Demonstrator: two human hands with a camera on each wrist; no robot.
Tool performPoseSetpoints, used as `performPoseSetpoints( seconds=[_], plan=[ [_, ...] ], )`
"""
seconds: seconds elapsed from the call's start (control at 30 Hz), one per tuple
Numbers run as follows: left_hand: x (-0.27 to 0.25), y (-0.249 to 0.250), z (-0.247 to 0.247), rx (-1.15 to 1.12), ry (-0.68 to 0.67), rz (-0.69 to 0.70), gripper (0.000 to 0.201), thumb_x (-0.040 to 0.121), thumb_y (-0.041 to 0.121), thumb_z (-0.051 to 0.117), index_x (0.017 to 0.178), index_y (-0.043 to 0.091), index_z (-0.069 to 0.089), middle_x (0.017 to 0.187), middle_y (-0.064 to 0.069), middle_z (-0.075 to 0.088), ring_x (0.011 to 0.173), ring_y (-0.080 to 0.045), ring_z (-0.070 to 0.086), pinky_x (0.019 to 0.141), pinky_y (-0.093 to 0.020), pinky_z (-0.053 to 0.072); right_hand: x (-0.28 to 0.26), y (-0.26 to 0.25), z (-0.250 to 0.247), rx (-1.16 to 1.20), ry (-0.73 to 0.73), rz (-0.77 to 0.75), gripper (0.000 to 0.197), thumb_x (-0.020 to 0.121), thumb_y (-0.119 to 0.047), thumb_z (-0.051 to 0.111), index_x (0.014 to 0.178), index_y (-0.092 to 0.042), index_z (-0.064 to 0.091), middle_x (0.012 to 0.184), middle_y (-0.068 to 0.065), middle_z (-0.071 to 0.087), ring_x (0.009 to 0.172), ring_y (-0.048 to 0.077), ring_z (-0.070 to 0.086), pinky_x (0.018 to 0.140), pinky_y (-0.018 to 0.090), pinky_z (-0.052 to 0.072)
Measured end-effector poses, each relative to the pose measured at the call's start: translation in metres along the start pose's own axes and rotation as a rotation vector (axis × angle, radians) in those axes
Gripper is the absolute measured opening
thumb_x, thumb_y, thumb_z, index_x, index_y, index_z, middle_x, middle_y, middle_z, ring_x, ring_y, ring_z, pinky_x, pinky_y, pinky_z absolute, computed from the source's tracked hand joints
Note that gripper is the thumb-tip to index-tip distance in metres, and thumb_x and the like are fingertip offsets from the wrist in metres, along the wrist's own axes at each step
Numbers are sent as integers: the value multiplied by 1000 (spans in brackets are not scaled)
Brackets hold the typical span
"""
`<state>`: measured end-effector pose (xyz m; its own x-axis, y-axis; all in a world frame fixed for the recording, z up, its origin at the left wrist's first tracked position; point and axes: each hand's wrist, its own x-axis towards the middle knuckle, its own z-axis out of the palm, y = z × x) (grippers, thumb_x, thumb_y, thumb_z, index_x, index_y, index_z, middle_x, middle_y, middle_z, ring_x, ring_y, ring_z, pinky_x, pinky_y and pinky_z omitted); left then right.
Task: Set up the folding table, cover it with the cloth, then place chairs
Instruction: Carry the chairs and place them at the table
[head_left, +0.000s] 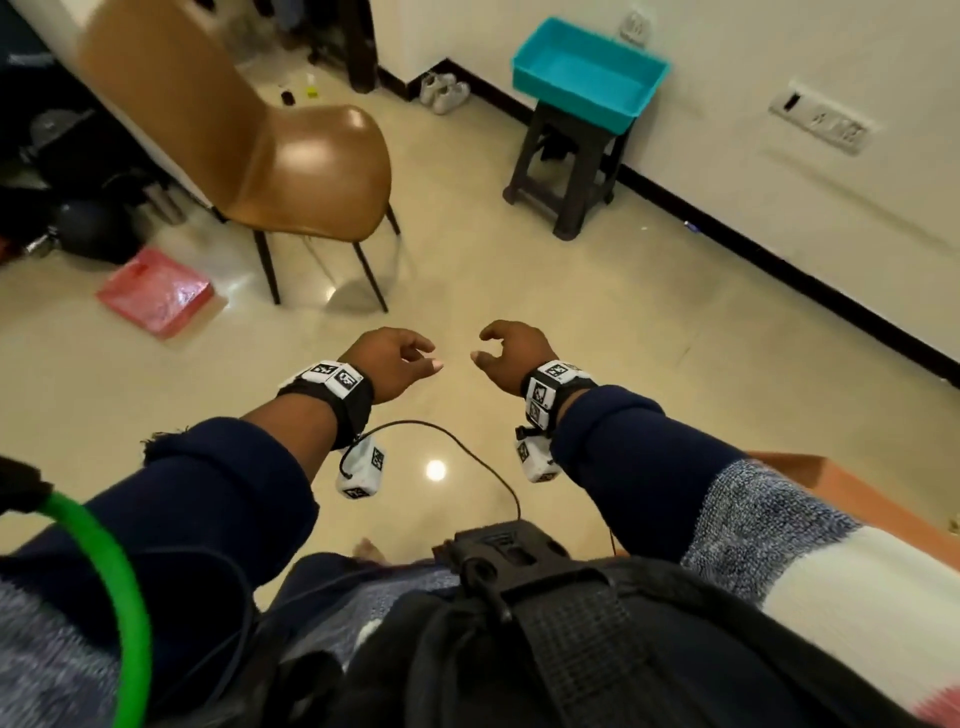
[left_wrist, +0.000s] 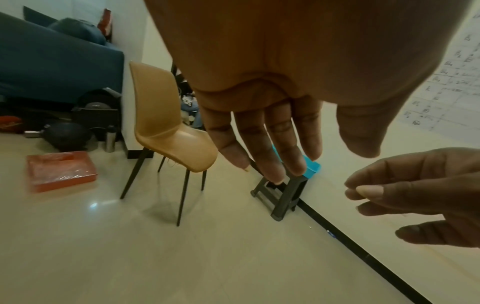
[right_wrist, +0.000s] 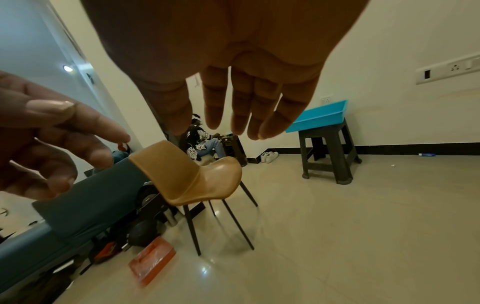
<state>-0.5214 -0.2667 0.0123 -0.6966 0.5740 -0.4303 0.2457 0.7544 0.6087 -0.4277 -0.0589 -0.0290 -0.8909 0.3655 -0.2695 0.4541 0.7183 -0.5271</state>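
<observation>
A tan moulded chair (head_left: 291, 156) on thin black legs stands on the tiled floor ahead and to the left, seat facing right. It also shows in the left wrist view (left_wrist: 166, 127) and the right wrist view (right_wrist: 192, 174). My left hand (head_left: 400, 358) and right hand (head_left: 506, 353) hover side by side in mid air, well short of the chair, fingers loosely curled and holding nothing. An orange surface edge (head_left: 831, 483) peeks from behind my right sleeve. No folding table or cloth is plainly in view.
A dark plastic stool (head_left: 571, 166) carrying a teal tray (head_left: 587, 78) stands by the right wall. A pink-red flat box (head_left: 156, 293) lies on the floor left of the chair. Dark bags and a blue couch (left_wrist: 52, 61) crowd the left. A seated person (right_wrist: 202, 142) is in the far doorway.
</observation>
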Motion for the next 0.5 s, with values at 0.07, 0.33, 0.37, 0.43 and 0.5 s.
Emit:
performPoseSetpoints(
  seconds=[0.07, 0.33, 0.37, 0.43, 0.5],
  plan=[
    [40, -4, -35, 28, -23, 60, 42, 88, 51, 71, 123, 28, 68, 111, 6, 71, 105, -12, 63, 90, -25, 43, 38, -21, -1, 7, 31, 27, 42, 90, -47, 69, 126, -26, 64, 130, -1, 65, 116, 21, 63, 96, 31, 49],
    [163, -53, -209, 53, -86, 218, 42, 89, 48, 72, 124, 26, 68, 107, 5, 68, 102, -17, 66, 95, -33, 52, 175, -141, 10, 82, 186, 159, 44, 90, -49, 68, 128, -27, 63, 128, -4, 67, 114, 20, 64, 96, 32, 50],
    [178, -63, -238, 58, -97, 232, 41, 89, 47, 72, 124, 26, 68, 106, 5, 68, 103, -17, 66, 95, -32, 52, 197, -164, 14, 92, 210, 166, 44, 90, -49, 68, 128, -27, 63, 127, -4, 67, 114, 20, 63, 97, 33, 50],
    [206, -84, -282, 45, -102, 241, 40, 89, 46, 73, 124, 25, 68, 108, 4, 70, 102, -16, 66, 96, -32, 52, 230, -203, 22, 120, 258, 183, 45, 90, -45, 69, 130, -25, 62, 127, -3, 68, 117, 20, 62, 100, 34, 49],
    [232, -102, -318, 27, -88, 239, 41, 88, 47, 73, 123, 26, 69, 109, 5, 70, 101, -16, 67, 96, -32, 53, 254, -233, 29, 144, 300, 203, 44, 90, -42, 70, 130, -24, 62, 124, -3, 69, 116, 20, 63, 100, 34, 49]
  ],
)
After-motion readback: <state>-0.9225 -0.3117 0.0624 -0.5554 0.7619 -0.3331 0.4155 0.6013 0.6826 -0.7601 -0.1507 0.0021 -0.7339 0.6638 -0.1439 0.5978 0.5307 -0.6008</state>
